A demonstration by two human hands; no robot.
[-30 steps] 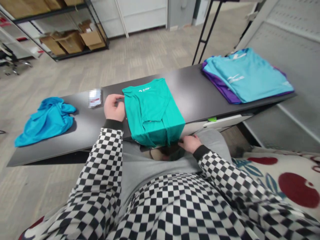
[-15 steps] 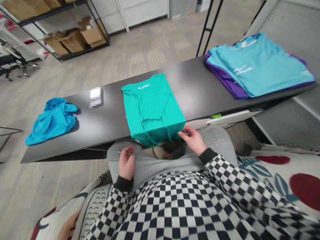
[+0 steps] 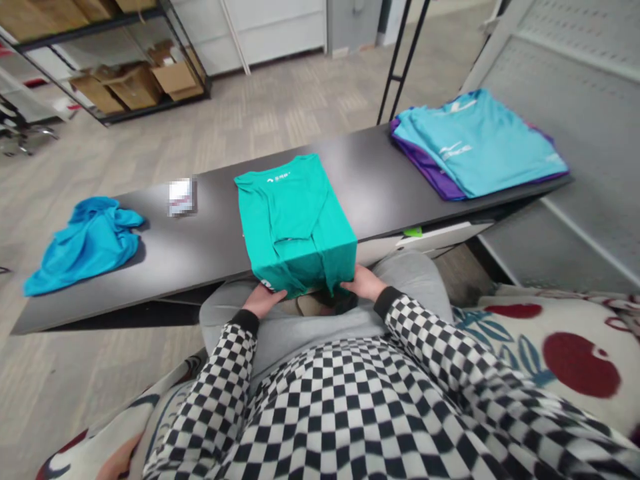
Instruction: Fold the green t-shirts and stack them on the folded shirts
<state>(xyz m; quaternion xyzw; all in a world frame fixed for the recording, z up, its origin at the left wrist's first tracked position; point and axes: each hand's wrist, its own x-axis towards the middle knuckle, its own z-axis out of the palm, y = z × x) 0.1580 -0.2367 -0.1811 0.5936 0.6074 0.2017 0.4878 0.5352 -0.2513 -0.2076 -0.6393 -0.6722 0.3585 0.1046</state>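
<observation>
Across the middle of the frame runs the dark surface (image 3: 380,180); at its near edge, centre frame, the green shirt (image 3: 293,220) lies part-folded, its hem overhanging: soft, light, limp. Left hand (image 3: 263,300) and right hand (image 3: 363,283) pinch its lower corners, fingers clamped on cloth.

On the black table (image 3: 370,180), a crumpled blue shirt (image 3: 83,241) lies at the left of the frame, a small blurred card (image 3: 180,197) near it, a stack of light blue and purple shirts (image 3: 475,143) at the right, and shelves with cardboard boxes (image 3: 130,83) at the upper left.
</observation>
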